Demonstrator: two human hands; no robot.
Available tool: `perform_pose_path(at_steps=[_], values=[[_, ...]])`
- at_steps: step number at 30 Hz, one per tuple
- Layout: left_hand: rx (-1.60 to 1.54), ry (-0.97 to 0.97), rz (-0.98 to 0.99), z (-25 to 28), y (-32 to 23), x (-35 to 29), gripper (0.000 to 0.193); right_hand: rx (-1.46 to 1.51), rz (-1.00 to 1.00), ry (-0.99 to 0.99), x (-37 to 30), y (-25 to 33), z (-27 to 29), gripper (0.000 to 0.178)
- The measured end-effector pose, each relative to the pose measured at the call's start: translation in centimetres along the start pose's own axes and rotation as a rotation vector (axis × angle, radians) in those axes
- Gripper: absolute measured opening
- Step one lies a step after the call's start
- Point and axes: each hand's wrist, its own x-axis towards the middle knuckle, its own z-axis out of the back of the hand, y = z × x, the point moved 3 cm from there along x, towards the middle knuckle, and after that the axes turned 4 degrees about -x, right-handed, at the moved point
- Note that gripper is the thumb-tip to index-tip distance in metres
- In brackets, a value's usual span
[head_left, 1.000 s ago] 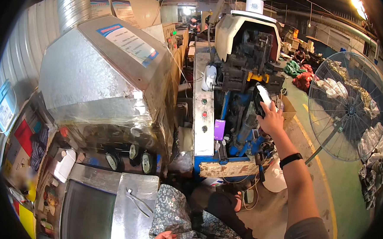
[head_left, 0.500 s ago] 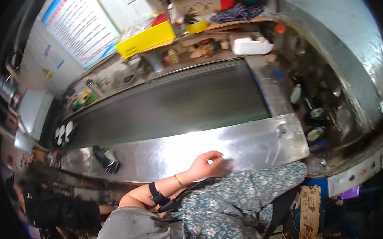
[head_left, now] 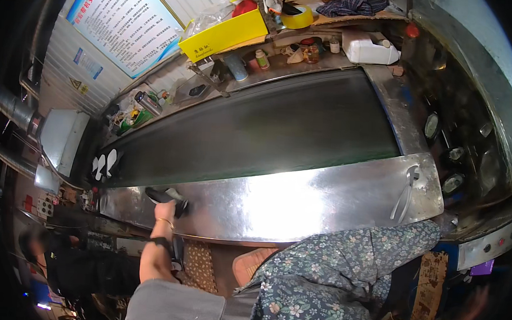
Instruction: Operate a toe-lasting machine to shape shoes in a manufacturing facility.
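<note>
My left hand (head_left: 165, 210) reaches out to the left, its fingers closed on a black shoe (head_left: 157, 196) that has a pale grey patch. The shoe is on the shiny metal ledge (head_left: 230, 208), and my fingers hide part of it. At the far lower right, a blurred skin-coloured shape (head_left: 475, 305) seems to be my right hand; its fingers are smeared by motion. Pliers (head_left: 405, 194) with pale handles lie at the ledge's right end, apart from both hands.
Beyond the ledge runs a wide dark belt (head_left: 257, 131). Several white sole-shaped pieces (head_left: 111, 161) stand at its left end. A yellow box (head_left: 225, 35) and a white jug (head_left: 369, 49) are on the back shelves. Another person (head_left: 83, 261) in black is at lower left.
My left hand has moved left from the middle of the ledge and taken hold of the black shoe. The view has shifted, and the blurred shape has appeared at lower right.
</note>
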Motion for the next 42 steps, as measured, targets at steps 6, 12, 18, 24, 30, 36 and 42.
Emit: perform_pose_path(at_steps=[6, 12, 18, 24, 30, 36, 42], values=[[1.090, -0.174, -0.830, -2.3, -6.5, -5.8, 0.095, 0.466, -0.565, 0.290, -3.4, 15.1, -12.5, 0.033], [0.034, 0.332, -0.115, -4.9, -2.1, -7.1, 0.087, 0.130, -0.554, 0.359, 0.6, 25.3, -13.3, 0.025], [-0.420, 1.261, 0.109, -19.3, -9.2, -26.8, 0.058, 0.509, -0.183, 0.339, 10.2, 35.1, -12.6, 0.027], [-0.179, 2.011, -0.263, -25.9, -16.9, -48.6, 0.088, 0.756, -0.242, 0.146, 17.7, 39.1, -10.6, 0.052], [-0.059, 2.010, -1.236, -33.4, -18.0, -57.0, 0.077, 0.525, -0.440, 0.164, 10.0, 36.2, -10.9, 0.041], [0.109, 1.982, -0.992, -37.0, -14.7, -59.0, 0.063, 0.774, -0.789, 0.151, 3.9, 34.5, -14.4, 0.051], [0.116, 2.066, -0.695, -39.2, -15.3, -58.9, 0.048, 0.921, -0.818, 0.093, -0.1, 33.1, -15.5, 0.019]])
